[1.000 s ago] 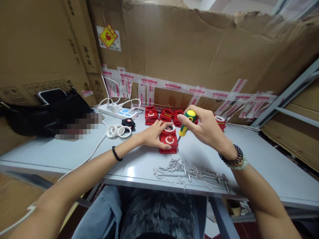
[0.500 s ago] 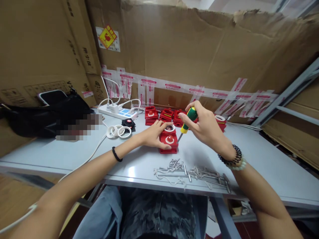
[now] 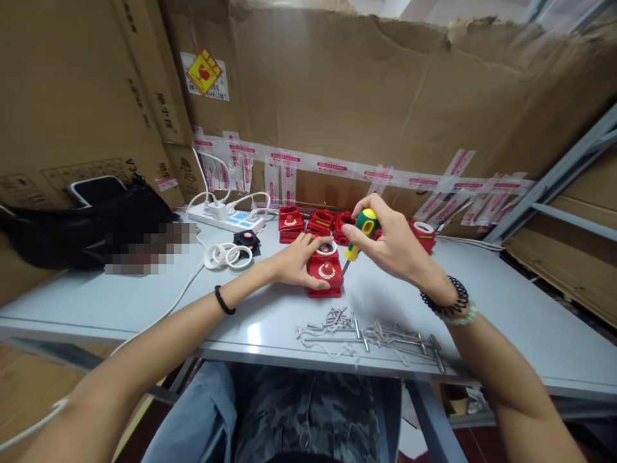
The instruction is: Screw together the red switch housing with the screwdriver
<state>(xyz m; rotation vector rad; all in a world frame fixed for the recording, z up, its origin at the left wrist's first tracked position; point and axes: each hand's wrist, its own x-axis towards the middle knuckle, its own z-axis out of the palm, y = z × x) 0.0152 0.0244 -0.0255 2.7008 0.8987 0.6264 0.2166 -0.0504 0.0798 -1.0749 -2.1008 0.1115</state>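
My left hand point(image 3: 296, 262) grips a red housing point(image 3: 324, 284), its thumb along the near part and its fingers round the far side. On the housing sit a round red knob with a pale ring about it and, farther back, a white ring. In my right hand point(image 3: 393, 238) is a screwdriver point(image 3: 365, 230) with a green and yellow handle. Its shaft slants down to the right edge of the housing, with the tip at a corner screw spot. Nearer to me lie a pile of small screws point(image 3: 338, 317) and metal rods with cords point(image 3: 409, 339).
Several more red housings point(image 3: 291, 225) stand along the back. White rings point(image 3: 226, 256) and black parts point(image 3: 247, 240) lie at left, near a power strip point(image 3: 231, 218) with cables. A black bag point(image 3: 96, 225) holds a phone. Cardboard point(image 3: 337, 96) walls the table's rear.
The screwdriver handle has turned and tilted a little in my right hand, so its yellow end now shows. My left hand stays on the red housing. The view has shifted slightly.
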